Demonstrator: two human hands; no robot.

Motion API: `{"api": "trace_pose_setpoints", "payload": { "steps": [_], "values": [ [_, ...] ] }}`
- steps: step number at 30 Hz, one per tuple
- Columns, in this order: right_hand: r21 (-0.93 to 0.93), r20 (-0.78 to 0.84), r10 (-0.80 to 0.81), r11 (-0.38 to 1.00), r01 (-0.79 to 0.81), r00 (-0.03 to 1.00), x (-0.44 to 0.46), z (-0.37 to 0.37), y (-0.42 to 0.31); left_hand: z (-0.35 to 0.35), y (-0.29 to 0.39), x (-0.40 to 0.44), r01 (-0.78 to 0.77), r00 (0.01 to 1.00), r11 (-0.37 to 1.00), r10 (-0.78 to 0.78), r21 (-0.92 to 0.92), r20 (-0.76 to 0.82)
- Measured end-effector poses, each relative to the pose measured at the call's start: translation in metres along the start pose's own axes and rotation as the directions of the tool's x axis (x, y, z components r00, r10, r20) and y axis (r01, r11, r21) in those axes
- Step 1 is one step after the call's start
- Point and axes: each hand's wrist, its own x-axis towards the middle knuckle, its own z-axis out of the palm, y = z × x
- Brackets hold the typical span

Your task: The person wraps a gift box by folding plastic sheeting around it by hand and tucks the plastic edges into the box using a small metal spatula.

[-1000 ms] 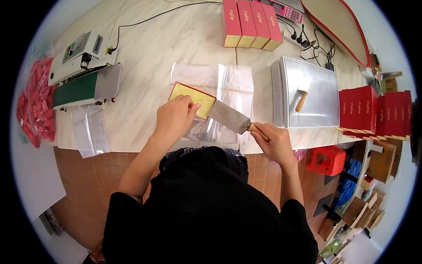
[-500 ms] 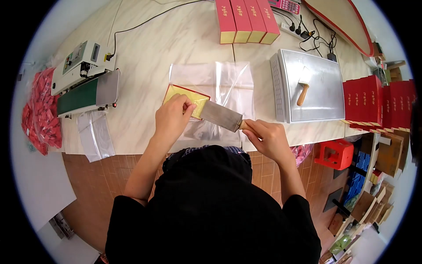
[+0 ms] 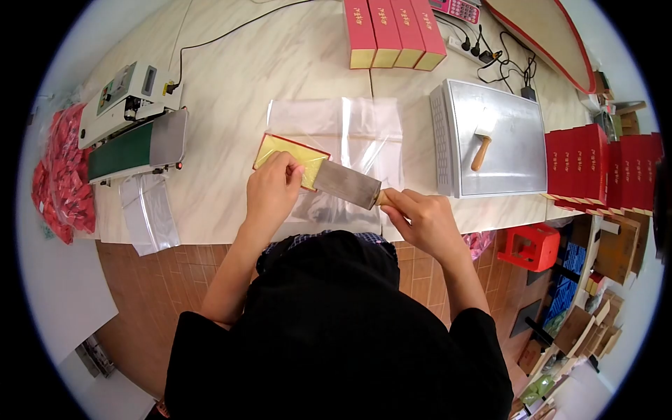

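Note:
My right hand grips the wooden handle of a wide metal scraper. The blade points left, its far end lying over the right part of a yellow box end with red edges. My left hand is closed, thumb and fingertips pressed together over the face of that box; what they pinch is hidden. Glossy clear film appears to cover the box. Around and behind it, a large clear plastic sheet lies on the marbled table.
Several red boxes stand at the back, more red boxes at the right. A metal hot-plate-like box carries another wooden-handled tool. At left are a green-belted machine, plastic bags and a bag of red packets.
The scraper blade and both hands have shifted slightly within the view, which itself has moved a little. My grip on the handle stays the same.

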Motion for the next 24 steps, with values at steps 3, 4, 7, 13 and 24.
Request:
{"api": "trace_pose_setpoints", "payload": {
  "steps": [3, 4, 7, 13, 24],
  "values": [
    [0.002, -0.009, 0.002, 1.0, -0.002, 1.0, -0.001, 0.001, 0.0, -0.003, -0.002, 0.002, 0.003, 1.0, 0.999, -0.002, -0.035, 0.031],
    [0.0, -0.011, 0.0, 1.0, 0.0, 1.0, -0.001, 0.002, 0.0, -0.003, -0.004, 0.004, 0.003, 1.0, 0.999, -0.001, -0.035, 0.03],
    [0.011, -0.015, -0.006, 1.0, 0.006, 1.0, 0.0, 0.003, -0.001, -0.007, -0.001, 0.007, -0.019, 0.999, 0.996, 0.023, -0.087, 0.046],
    [0.014, -0.016, 0.005, 1.0, -0.004, 1.0, 0.0, 0.003, -0.002, 0.001, 0.003, 0.009, 0.049, 0.999, 0.998, -0.05, 0.041, 0.022],
    [0.011, 0.03, 0.031, 0.999, -0.031, 0.999, 0.001, 0.002, -0.002, 0.007, 0.0, 0.006, 0.007, 1.0, 0.998, -0.009, -0.064, -0.028]
  ]
}}
